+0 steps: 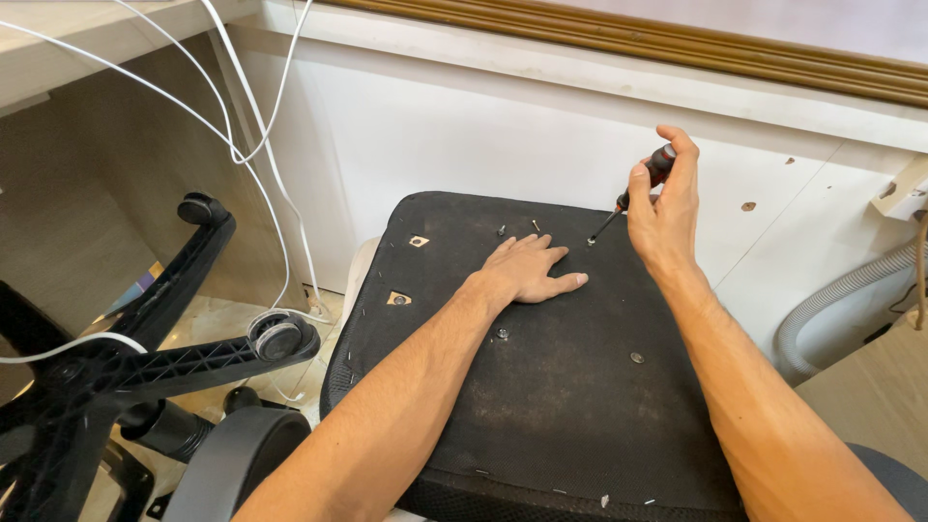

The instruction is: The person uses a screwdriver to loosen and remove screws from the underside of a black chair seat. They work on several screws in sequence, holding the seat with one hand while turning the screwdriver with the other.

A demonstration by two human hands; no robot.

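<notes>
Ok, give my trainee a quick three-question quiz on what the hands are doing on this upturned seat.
1. True or false: the left hand lies flat on the black seat underside.
2. What does the right hand hold? A) hammer B) screwdriver C) wrench
3. Where does the tool's tip rest?

Key:
1. True
2. B
3. On a screw near the seat's far edge, just beyond the left fingertips.

1 seat underside (pixel 541 387), 1 screwdriver (pixel 638 188), 2 hands, 1 chair base (pixel 116 367), 1 hose (pixel 841 300).
</notes>
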